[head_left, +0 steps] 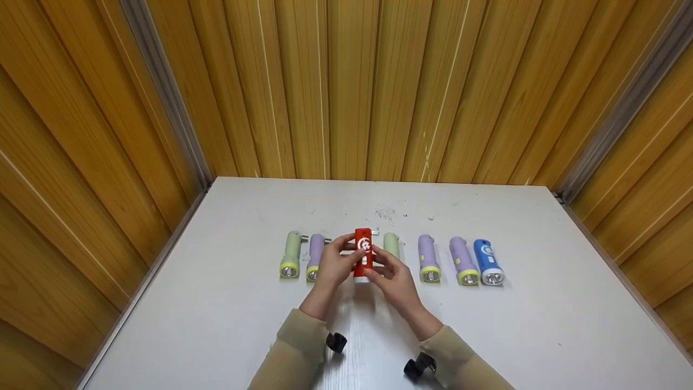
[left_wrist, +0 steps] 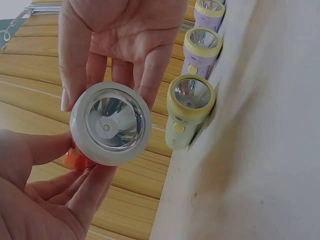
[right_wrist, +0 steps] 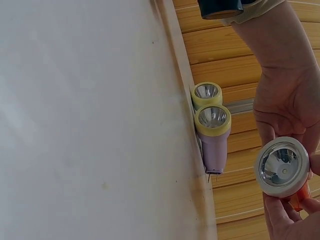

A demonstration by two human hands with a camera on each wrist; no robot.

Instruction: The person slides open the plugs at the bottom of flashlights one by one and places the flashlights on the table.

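A red flashlight with a white head and a white emblem is held between both hands over the table, its metal prongs sticking out at the upper right. My left hand grips its left side, thumb across the front near the switch. From the right, my right hand holds the lower body with thumb and fingers. In the left wrist view the flashlight's clear lens faces the camera, with the right hand above it. The right wrist view shows the lens too, below the left hand.
Left of the hands lie a green flashlight and a purple one, both with prongs out. To the right lie another green flashlight, two purple ones and a blue one. Wood-patterned panels enclose the white table.
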